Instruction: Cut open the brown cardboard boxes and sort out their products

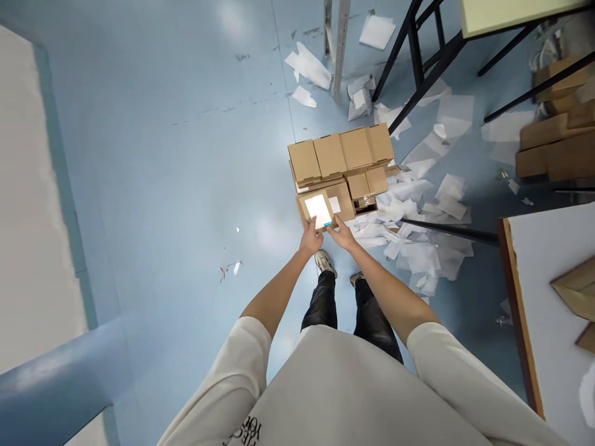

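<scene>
In front of my feet, both hands are on a small brown cardboard box (317, 209) with a large white label that has a blue patch at its lower corner. My left hand (312, 237) grips the near left edge, thumb on top. My right hand (342, 234) closes on the near right corner; the fingers below are hidden. Just beyond and partly under it lies another brown box (343, 199) with a smaller white label. A row of several closed cardboard boxes (341, 152) stands behind, with smaller boxes (367, 181) at the right.
Crumpled white paper sheets (425, 238) litter the blue floor on the right. A metal post (341, 49) and black table legs (418, 68) stand beyond the boxes. At the right are a white-topped table (548, 291) and stacked cartons (558, 142).
</scene>
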A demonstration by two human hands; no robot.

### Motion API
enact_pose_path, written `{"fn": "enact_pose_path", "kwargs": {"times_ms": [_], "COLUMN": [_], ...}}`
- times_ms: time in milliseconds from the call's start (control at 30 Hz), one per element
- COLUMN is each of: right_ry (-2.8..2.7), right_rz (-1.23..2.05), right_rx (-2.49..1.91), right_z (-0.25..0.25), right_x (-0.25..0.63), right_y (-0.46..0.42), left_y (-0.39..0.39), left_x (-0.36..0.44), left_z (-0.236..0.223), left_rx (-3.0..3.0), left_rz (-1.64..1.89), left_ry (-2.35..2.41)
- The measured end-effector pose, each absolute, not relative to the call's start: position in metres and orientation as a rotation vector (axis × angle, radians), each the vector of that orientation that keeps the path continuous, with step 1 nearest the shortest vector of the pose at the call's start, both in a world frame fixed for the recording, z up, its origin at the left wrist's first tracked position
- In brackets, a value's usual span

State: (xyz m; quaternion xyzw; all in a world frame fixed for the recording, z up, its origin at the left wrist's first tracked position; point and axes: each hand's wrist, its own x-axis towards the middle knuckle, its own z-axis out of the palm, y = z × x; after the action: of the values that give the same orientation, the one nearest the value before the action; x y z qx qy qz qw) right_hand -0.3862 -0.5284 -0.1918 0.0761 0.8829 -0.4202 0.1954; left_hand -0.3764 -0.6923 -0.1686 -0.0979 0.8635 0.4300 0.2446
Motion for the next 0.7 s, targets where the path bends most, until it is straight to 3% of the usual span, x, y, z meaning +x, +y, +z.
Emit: {"fn": "enact_pose_path", "kwargs": {"times_ms": [333,700], "right_ry": [2.4,2.593], "right_rz": [-1.463,-1.691], "right_rx": [0.501,0.774], "right_z": [-0.108,0.016], "right_x": [-0.348,-0.287], "right_y": [-0.486,-0.279], "left_y": [-0.641,-0.43], "left_x": [-0.358,-0.352], "left_z": [-0.085,0.027], "left_rx": [-0.053,0.489], "left_rz": [1.07,1.008], "left_ry": [2.51,2.556]}}
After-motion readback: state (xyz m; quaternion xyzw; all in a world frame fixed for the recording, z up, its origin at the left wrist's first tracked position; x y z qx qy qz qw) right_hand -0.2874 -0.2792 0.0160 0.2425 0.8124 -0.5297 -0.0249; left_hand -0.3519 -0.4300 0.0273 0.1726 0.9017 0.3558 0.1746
